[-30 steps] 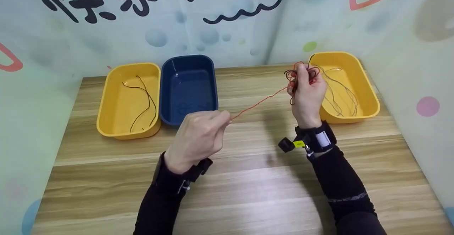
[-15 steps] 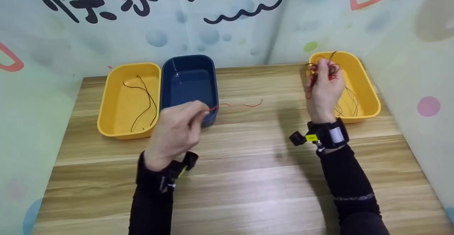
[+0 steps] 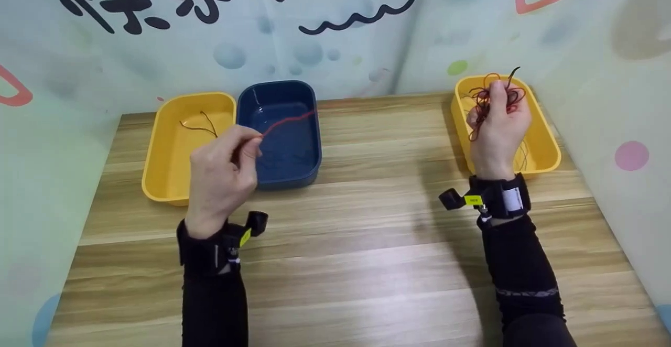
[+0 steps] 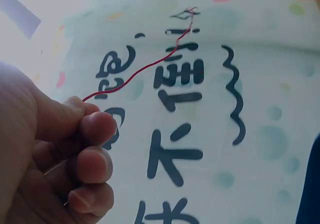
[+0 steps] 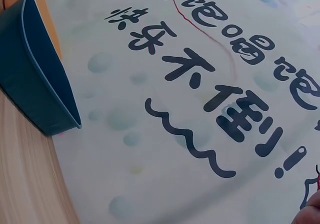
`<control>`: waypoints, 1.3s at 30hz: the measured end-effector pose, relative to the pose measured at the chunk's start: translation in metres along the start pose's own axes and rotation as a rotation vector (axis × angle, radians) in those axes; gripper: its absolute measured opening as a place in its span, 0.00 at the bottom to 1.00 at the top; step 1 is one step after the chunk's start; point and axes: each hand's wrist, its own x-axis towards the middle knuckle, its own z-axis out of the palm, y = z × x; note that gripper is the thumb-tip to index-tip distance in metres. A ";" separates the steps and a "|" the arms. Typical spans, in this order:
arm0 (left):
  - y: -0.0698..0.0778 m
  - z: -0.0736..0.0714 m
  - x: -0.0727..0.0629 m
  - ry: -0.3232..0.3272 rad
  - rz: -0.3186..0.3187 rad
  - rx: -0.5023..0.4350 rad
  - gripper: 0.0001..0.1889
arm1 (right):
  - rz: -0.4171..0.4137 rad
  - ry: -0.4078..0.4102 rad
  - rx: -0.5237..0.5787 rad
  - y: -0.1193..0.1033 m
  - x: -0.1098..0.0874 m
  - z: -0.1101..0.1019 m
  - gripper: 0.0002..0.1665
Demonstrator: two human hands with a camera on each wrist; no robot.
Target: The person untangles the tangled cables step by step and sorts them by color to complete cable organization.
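My left hand [image 3: 223,176] pinches one end of a thin red wire [image 3: 288,120] between thumb and forefinger, above the blue bin [image 3: 288,183] and the left yellow bin [image 3: 173,161]. The wire trails off to the right, its far part blurred; in the left wrist view this red wire [image 4: 145,69] runs wavy from the fingertips. Over the right yellow bin [image 3: 550,150], my right hand [image 3: 500,140] grips a tangled bundle of red and black wires [image 3: 482,98], with loops and a black end sticking out. Only a fingertip [image 5: 309,214] shows in the right wrist view.
Black wires [image 3: 196,128] lie in the left yellow bin, partly hidden by my left hand. Thin grey wires [image 3: 524,153] lie in the right yellow bin. A printed cloth [image 3: 356,69] stands behind the wooden table [image 3: 367,221].
The red wire was stretched between both hands, then came free of the bundle. My left hand has moved left with it; my right hand has moved right with the bundle, over the right yellow bin.
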 end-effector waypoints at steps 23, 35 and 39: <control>-0.077 -0.003 -0.005 0.013 -0.247 0.280 0.10 | -0.151 -0.138 -0.175 0.006 -0.009 0.000 0.06; -0.098 0.037 -0.015 -0.241 -0.343 0.357 0.10 | -0.120 -0.186 -0.268 0.012 -0.011 -0.001 0.07; -0.101 0.047 -0.018 -0.311 -0.341 0.408 0.10 | -0.138 -0.197 -0.306 0.014 -0.012 -0.001 0.06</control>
